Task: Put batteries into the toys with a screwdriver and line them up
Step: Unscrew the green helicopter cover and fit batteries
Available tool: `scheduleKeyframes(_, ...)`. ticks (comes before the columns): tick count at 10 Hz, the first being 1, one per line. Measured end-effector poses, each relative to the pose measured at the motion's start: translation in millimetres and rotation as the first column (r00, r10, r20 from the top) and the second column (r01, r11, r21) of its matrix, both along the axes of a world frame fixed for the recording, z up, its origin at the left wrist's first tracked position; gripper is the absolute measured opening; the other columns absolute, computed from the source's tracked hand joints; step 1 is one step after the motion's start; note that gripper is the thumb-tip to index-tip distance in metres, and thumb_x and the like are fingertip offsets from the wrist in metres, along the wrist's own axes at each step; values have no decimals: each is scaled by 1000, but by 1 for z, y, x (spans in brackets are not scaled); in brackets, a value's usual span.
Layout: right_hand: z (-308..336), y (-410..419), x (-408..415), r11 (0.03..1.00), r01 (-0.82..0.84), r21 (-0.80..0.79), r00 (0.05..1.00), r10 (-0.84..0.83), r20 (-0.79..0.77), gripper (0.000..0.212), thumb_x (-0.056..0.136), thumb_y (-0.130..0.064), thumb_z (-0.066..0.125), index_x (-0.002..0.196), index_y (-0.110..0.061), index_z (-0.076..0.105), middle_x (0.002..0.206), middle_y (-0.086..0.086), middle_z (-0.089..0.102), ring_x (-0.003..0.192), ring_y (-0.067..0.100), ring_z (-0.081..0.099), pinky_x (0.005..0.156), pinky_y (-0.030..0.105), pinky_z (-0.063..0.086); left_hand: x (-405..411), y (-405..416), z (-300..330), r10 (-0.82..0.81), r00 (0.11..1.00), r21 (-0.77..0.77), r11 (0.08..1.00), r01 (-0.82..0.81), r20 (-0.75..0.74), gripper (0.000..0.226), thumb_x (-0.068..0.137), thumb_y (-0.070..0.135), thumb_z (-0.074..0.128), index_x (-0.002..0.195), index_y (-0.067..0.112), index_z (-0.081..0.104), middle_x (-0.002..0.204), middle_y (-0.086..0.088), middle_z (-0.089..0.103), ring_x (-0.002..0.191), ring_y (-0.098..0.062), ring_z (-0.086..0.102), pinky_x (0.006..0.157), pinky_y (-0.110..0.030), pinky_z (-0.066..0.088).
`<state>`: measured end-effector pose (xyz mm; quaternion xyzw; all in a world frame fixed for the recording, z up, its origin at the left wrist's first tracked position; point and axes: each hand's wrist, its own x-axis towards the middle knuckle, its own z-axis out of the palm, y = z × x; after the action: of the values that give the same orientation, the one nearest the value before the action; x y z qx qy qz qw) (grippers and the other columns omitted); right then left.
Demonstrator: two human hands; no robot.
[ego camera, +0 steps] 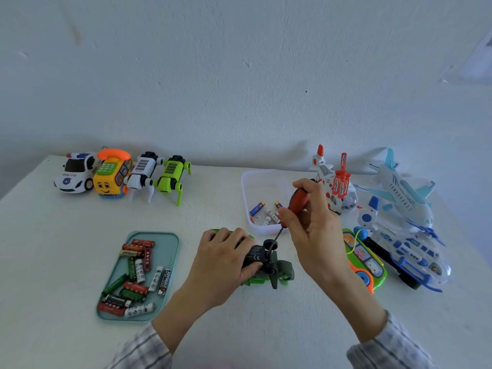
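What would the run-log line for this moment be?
left hand: holds green toy underside up | right hand: grips screwdriver, tip at toy | lined up: four toys

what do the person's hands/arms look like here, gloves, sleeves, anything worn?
No gloves: the left hand and right hand are bare, with no rings or watch visible. Forearms are bare too. Both arms wear pale grey-and-white checked sleeves, pushed up toward the elbows, showing at the bottom edge of the frame.

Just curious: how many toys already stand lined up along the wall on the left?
4, left to right: police car, phone bus, white robot dog, green robot dog.
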<state>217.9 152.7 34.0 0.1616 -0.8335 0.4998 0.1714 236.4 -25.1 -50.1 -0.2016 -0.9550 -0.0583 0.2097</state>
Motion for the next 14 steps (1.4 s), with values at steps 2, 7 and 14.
scheduleKeyframes(2,-4,-3,0,1000,-11,28,1000,11,6,35,90,-10,61,118,-22,43,64,-9,45,51,10,41,49,29,40,0,0,0,3,1000,-5,1000,-3,-11,40,86,55,42,97,24,64,94,9,60,75,-17,55,70,-35,45)
scheduleKeyframes(7,-4,-5,-1,999,-12,40,999,10,37,33,91,-12,60,118,-22,44,66,-9,46,53,10,44,49,14,35,-1,0,0,7,1000,-4,1000,-7,5,40,85,55,42,97,24,64,94,9,60,75,-16,56,69,-35,46)
scheduleKeyframes(14,12,3,-14,940,-119,-319,970,179,165,30,87,7,58,101,-20,57,78,12,66,61,25,66,67,34,56,2,0,1,-5,1000,15,1000,5,24,38,86,55,43,99,26,64,97,10,60,77,-17,55,72,-35,46)
